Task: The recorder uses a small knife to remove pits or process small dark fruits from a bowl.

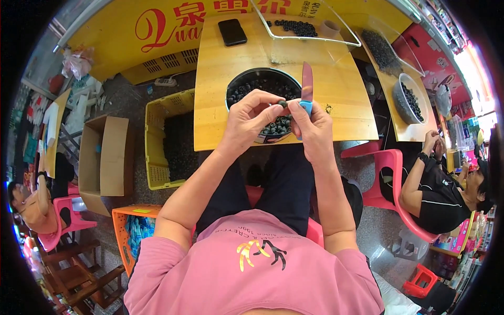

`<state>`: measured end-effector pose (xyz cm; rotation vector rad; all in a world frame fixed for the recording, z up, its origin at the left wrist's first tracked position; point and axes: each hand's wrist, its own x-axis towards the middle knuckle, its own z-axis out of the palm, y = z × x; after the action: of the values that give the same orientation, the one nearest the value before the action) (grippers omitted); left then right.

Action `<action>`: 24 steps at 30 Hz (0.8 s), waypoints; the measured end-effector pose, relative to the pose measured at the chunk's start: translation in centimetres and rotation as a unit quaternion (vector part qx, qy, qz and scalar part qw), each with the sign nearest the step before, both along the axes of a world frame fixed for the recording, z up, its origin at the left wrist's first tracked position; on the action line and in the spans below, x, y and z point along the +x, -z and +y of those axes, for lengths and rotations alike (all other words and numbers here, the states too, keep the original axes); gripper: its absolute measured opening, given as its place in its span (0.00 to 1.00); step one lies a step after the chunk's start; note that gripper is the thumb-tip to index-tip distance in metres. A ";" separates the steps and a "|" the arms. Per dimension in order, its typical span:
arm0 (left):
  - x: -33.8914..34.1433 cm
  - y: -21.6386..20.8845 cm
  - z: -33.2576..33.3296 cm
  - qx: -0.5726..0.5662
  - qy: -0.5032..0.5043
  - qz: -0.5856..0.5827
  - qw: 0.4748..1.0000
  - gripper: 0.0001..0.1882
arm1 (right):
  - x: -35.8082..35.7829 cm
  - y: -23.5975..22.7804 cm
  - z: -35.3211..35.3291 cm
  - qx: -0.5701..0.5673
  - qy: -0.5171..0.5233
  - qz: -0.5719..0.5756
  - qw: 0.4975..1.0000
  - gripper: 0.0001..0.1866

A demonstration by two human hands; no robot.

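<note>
Above a round bowl (247, 74) on the wooden table (212, 100), my two hands meet. The thumb and fingertips of my left hand (251, 113) pinch a small dark round piece (282, 104), too small to name for certain. My right hand (316, 128) is closed around the blue handle of a small knife (307, 84), whose blade points up and away from me. The right thumb and fingertips come close to the piece; whether they touch it I cannot tell. Many similar dark round pieces (278, 126) fill the bowl, partly hidden by my hands.
A clear tray (344, 41) with dark pieces and a black phone (232, 32) lie at the table's far side. Left of the table stand a yellow crate (155, 121) and a cardboard box (116, 155). A co-worker (441, 194) sits at right near another bowl (404, 105); another person sits far left.
</note>
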<state>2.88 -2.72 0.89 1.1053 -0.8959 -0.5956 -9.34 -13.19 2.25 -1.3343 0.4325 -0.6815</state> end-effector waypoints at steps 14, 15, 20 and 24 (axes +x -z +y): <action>0.2 0.5 0.1 -0.002 0.031 0.080 0.996 0.09 | -0.9 -0.7 0.0 -0.469 0.076 0.086 0.876 0.09; 0.2 0.6 0.1 -0.001 0.031 0.080 0.996 0.09 | -0.9 -0.7 0.1 -0.469 0.075 0.089 0.876 0.09; 0.2 1.0 0.0 -0.007 0.037 0.081 0.996 0.09 | -0.9 -0.3 -0.2 -0.479 0.085 0.087 0.869 0.09; 0.1 1.0 0.0 -0.003 0.038 0.077 0.996 0.08 | -0.9 -0.3 -0.1 -0.478 0.095 0.089 0.869 0.10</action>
<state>3.02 -2.67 -0.06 1.0081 -0.8088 -0.7299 -10.26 -13.29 2.56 -2.3316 0.3838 -1.0008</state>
